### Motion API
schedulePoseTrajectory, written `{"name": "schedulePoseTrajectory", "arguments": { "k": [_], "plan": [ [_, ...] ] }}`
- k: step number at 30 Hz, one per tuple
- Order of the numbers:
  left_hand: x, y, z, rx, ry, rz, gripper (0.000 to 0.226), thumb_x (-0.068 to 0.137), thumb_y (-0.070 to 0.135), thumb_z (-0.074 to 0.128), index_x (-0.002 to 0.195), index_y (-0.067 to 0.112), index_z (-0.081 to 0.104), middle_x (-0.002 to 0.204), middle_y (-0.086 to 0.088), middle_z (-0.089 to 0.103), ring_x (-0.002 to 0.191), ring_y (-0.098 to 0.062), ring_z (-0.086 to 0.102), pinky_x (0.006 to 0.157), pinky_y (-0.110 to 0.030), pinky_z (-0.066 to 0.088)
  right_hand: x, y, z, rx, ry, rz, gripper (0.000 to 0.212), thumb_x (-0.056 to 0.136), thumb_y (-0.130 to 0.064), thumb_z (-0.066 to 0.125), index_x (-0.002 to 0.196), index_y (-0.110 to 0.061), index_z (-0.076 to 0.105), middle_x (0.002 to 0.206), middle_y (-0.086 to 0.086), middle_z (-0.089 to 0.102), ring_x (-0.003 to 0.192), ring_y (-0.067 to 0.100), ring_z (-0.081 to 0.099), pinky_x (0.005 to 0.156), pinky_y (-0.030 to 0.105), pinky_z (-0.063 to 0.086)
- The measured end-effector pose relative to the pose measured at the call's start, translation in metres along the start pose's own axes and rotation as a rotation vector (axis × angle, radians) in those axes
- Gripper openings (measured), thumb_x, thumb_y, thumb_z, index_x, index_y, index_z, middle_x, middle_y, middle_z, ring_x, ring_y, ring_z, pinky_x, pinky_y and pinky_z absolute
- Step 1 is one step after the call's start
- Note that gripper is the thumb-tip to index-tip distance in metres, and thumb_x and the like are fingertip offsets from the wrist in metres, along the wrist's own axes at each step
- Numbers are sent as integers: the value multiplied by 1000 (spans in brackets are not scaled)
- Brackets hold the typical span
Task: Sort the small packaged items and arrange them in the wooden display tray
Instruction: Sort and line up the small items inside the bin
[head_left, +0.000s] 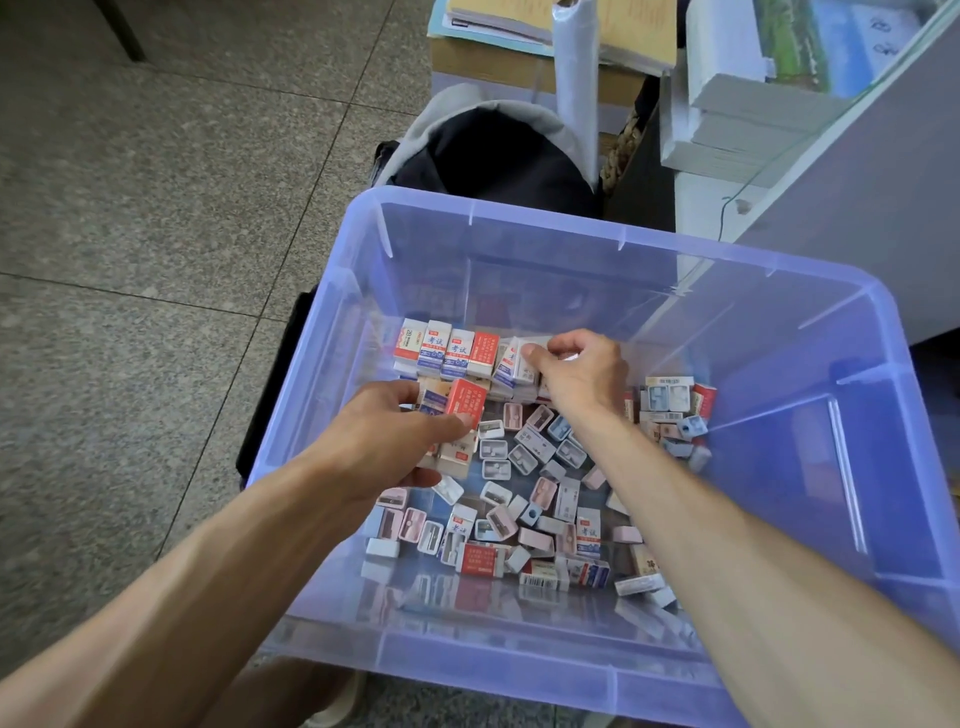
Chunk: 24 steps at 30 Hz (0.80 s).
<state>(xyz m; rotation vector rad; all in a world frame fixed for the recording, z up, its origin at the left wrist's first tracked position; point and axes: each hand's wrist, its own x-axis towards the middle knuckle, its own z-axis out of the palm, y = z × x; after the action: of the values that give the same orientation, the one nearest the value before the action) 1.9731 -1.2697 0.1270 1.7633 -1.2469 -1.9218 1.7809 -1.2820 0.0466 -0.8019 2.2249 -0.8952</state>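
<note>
Left hand (395, 441): curled round a small stack of eraser boxes, red-faced box (465, 402) on top, thumb pressing its near edge.
Right hand (584, 371): pinching a white box (530, 349) at the right end of the standing row, thumb and fingertips closed on it.
Standing row (447, 353): upright boxes, faces toward camera, along the far-left floor of the bin; long axis left-right, ahead of both hands.
Row vs hands: right hand touching the row's right end; left hand just short of it, nearer the camera.
Nearer hand: right, already at the row.
Left-hand stack axis: tilted, roughly far-to-near, not in line with the row.
Loose pile (524, 488): small sharpener-like packs and boxes, scattered flat, between the two forearms and toward the near wall.
Right cluster (670, 410): more mixed packs near the right wrist, apart from the row.
Blue plastic bin (810, 332): translucent, holding everything; no wooden tray visible.
Next move, judged: left-hand stack probably needs turning upright before joining the row.
Risk, judged: knocking over the standing boxes while inserting.
Progress, judged: early, most items unsorted.
Dark bag (498, 156): beyond the far rim.
Paper stacks (737, 124): upper right.
Floor (156, 208): speckled tiles, left.
</note>
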Motion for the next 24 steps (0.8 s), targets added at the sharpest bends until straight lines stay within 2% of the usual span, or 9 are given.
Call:
{"name": "schedulePoseTrajectory", "arguments": {
  "k": [3,6,8,11,13,15,18,20,24],
  "plan": [
    [-1,0,0,5,-4,4,17,86,17,75,102,18,70,95,-2,75,82,-19,73,69,-32,55,-6,8,-13,-80,-32,-69,26,86,-35,78,102,-15,73,104,0,70,90,16,62,75,22,42],
    [-1,0,1,7,-8,4,17,86,17,75,102,19,69,94,0,76,81,-18,73,68,-31,55,-10,10,-15,-194,-135,-90,39,83,-45,78,106,-15,70,98,-3,66,88,14,60,68,23,41],
    [0,1,1,8,-9,7,17,86,18,74,102,19,69,94,-1,76,82,-19,73,69,-32,55,-11,5,-9,-253,-144,-92,38,81,-49,79,92,-14,70,86,-6,67,81,14,63,62,25,45],
    [0,1,1,4,-11,14,16,86,18,74,101,18,69,92,-1,76,83,-20,73,71,-33,56,-11,-1,0,-278,-108,-73,27,79,-31,78,69,-8,71,65,0,68,71,18,67,69,28,53],
    [0,0,1,7,-12,15,17,86,19,74,102,19,69,92,0,76,83,-20,73,72,-34,56,-10,-1,-1,-263,-55,-41,24,76,-26,77,66,-6,69,60,2,65,67,19,66,66,28,52],
    [0,0,1,9,-15,16,18,86,19,74,103,19,69,92,1,76,82,-19,73,72,-34,57,-12,-1,-6,-289,-18,-37,24,78,-30,80,82,-7,70,71,-2,63,72,17,61,59,28,46],
    [0,0,1,9,-16,21,17,86,19,74,103,19,68,92,0,76,82,-19,73,74,-35,58,-14,2,-10,-304,-69,-117,38,82,-33,80,112,-15,66,100,-3,63,95,21,60,75,29,47],
    [1,0,1,11,-13,24,16,86,19,74,102,19,69,91,0,76,81,-18,73,75,-36,58,-15,3,-8,-289,-108,-175,39,84,-33,80,116,-14,68,116,3,70,100,23,62,85,32,50],
    [2,0,1,22,-13,24,16,87,19,74,102,18,69,91,-1,76,81,-19,73,74,-35,58,-13,1,-3,-298,-112,-192,34,83,-34,81,105,-12,68,112,6,72,84,16,55,71,27,45]
  ]
}}
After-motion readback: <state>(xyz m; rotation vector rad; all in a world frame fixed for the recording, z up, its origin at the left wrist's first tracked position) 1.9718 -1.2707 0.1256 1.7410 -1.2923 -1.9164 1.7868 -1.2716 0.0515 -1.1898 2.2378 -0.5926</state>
